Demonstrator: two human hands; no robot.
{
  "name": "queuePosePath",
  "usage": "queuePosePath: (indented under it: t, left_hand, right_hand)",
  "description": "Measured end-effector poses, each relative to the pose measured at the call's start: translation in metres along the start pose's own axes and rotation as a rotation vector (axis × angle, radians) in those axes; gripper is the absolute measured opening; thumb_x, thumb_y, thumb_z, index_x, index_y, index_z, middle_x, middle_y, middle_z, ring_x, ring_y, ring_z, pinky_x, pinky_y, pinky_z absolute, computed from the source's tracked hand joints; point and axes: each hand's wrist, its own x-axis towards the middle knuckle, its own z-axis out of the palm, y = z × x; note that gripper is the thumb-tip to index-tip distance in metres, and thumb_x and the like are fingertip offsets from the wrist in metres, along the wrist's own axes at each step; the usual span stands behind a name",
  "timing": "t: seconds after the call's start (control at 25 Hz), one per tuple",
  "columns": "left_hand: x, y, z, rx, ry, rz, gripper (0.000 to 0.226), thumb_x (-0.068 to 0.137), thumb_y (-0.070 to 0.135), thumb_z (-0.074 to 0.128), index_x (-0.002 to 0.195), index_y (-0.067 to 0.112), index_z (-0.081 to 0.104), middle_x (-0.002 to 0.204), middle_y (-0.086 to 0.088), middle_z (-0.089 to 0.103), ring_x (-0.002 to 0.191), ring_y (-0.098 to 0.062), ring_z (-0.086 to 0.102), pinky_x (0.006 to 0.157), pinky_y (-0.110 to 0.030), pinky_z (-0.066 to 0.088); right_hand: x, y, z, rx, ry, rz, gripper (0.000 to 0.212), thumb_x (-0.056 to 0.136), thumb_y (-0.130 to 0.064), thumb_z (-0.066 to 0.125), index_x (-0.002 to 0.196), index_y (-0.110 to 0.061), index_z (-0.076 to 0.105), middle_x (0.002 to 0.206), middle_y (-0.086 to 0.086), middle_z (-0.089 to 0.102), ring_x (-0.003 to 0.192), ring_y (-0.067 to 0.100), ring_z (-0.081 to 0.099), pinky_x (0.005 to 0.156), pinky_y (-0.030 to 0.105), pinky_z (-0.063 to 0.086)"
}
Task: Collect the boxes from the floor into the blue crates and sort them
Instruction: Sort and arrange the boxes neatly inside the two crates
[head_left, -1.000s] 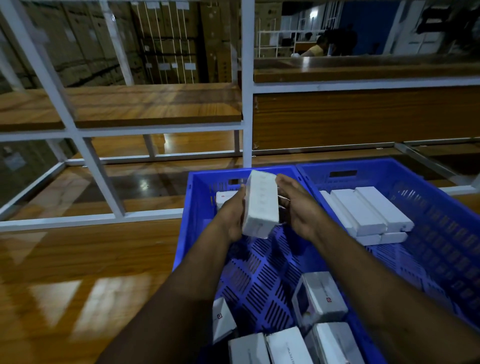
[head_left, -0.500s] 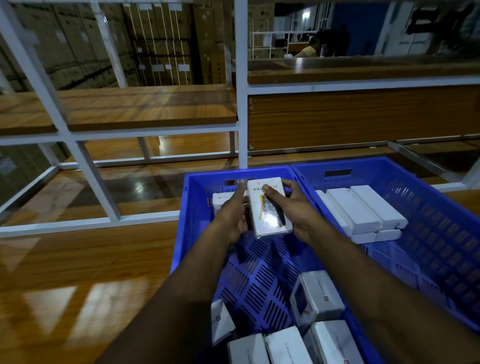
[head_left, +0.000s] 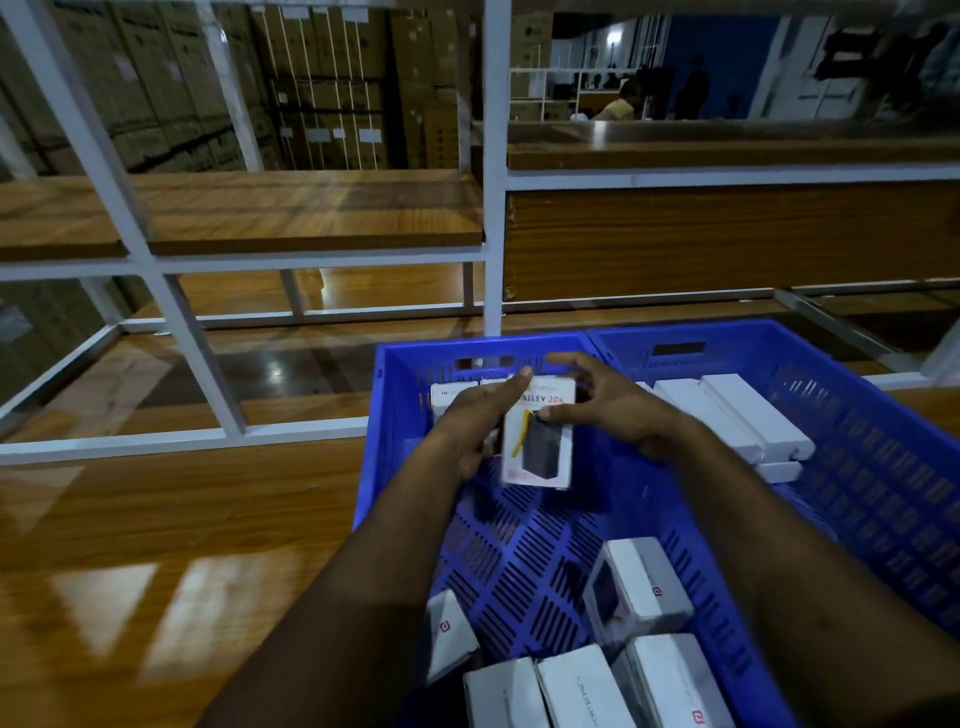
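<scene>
Left hand (head_left: 475, 415) has its fingers curled on the left edge of a white box (head_left: 537, 436), index finger stretched along the top. Right hand (head_left: 605, 400) pinches the right edge, thumb on the face. Box sits over the left blue crate (head_left: 395, 415), face up, dark product picture, yellow strap, reads "ALLEY 20k".

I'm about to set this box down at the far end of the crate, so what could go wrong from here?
1. The held box is pinched mostly at its edges by the left hand and right hand; it could slip and land crooked.
2. Boxes already at the far wall leave little room, so it may knock them askew.
3. The loose boxes at the near end lie jumbled, so a forearm pulled back might scatter them further inside the left crate.
</scene>
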Motion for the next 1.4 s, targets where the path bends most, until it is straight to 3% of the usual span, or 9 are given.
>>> queuePosePath:
  t: [0.16,0.28,0.4,0.6,0.84,1.0,1.08,1.28,1.4]
  left_hand:
    - [0.007,0.002,-0.017,0.086,0.472,0.258,0.022,0.092,0.036,0.068,0.083,0.016,0.069,0.076,0.000,0.067,0.073,-0.019,0.064,0.066,-0.033,0.049]
    - [0.013,0.001,-0.036,0.229,0.700,0.352,0.018,0.091,0.032,0.065,0.090,0.015,0.070,0.086,-0.001,0.072,0.084,-0.022,0.068,0.072,-0.030,0.049]
    - [0.013,0.001,-0.042,0.289,0.793,0.384,0.013,0.089,0.029,0.064,0.090,0.017,0.070,0.091,-0.001,0.073,0.087,-0.019,0.066,0.079,-0.032,0.050]
    - [0.015,0.001,-0.051,0.337,0.778,0.403,0.024,0.088,0.027,0.059,0.067,0.015,0.063,0.067,0.003,0.066,0.066,-0.016,0.061,0.061,-0.026,0.042]
    - [0.016,0.004,-0.049,0.342,0.784,0.418,0.037,0.087,0.019,0.059,0.051,0.020,0.047,0.050,0.005,0.046,0.051,-0.007,0.041,0.057,-0.024,0.031]
    - [0.015,0.002,-0.045,0.387,0.779,0.413,0.024,0.088,0.021,0.061,0.065,0.019,0.056,0.074,-0.014,0.067,0.070,-0.021,0.064,0.062,-0.025,0.035]
    - [0.013,0.002,-0.041,0.408,0.743,0.393,0.017,0.090,0.022,0.062,0.075,0.016,0.064,0.077,-0.008,0.067,0.083,-0.024,0.068,0.065,-0.025,0.037]
    - [0.007,0.002,-0.031,0.577,0.630,0.329,0.021,0.092,0.033,0.061,0.084,0.016,0.070,0.085,0.002,0.071,0.085,-0.019,0.066,0.067,-0.027,0.042]
    - [-0.001,0.000,-0.022,0.701,0.500,0.302,0.031,0.093,0.034,0.059,0.069,0.016,0.065,0.076,-0.001,0.070,0.079,-0.022,0.068,0.072,-0.031,0.051]
  right_hand:
    - [0.020,0.008,-0.011,-0.765,-0.036,-0.038,0.084,0.080,-0.019,0.081,0.149,-0.028,0.034,0.143,0.009,0.037,0.126,0.031,0.046,0.103,0.039,0.042]
    - [0.040,0.016,-0.006,-0.994,-0.072,-0.054,0.080,0.081,-0.021,0.078,0.148,-0.030,0.035,0.136,0.008,0.037,0.121,0.033,0.048,0.100,0.043,0.045]
    - [0.059,0.022,0.000,-1.279,-0.054,-0.065,0.081,0.081,-0.028,0.077,0.149,-0.029,0.032,0.135,0.013,0.041,0.125,0.035,0.044,0.097,0.044,0.043]
    - [0.069,0.039,0.015,-1.630,0.051,-0.099,0.064,0.089,-0.025,0.064,0.145,-0.016,0.036,0.134,0.020,0.050,0.124,0.037,0.044,0.102,0.043,0.035]
    - [0.071,0.049,0.029,-1.650,0.140,-0.033,0.055,0.083,-0.031,0.066,0.133,-0.014,0.047,0.128,0.017,0.054,0.119,0.034,0.047,0.102,0.042,0.033]
    - [0.072,0.050,0.026,-1.655,0.101,-0.029,0.050,0.089,-0.026,0.058,0.135,-0.009,0.046,0.134,0.018,0.052,0.123,0.036,0.046,0.104,0.043,0.033]
    - [0.068,0.045,0.025,-1.643,0.058,0.020,0.052,0.091,-0.030,0.060,0.135,-0.006,0.047,0.138,0.019,0.049,0.129,0.036,0.042,0.109,0.042,0.030]
    - [0.033,0.031,0.033,-1.421,0.115,0.070,0.067,0.088,-0.037,0.067,0.139,-0.002,0.041,0.141,0.018,0.045,0.132,0.034,0.039,0.107,0.040,0.035]
    - [-0.006,0.013,0.033,-1.366,0.013,0.116,0.054,0.090,-0.046,0.064,0.129,-0.010,0.057,0.132,0.013,0.056,0.124,0.031,0.049,0.095,0.036,0.045]
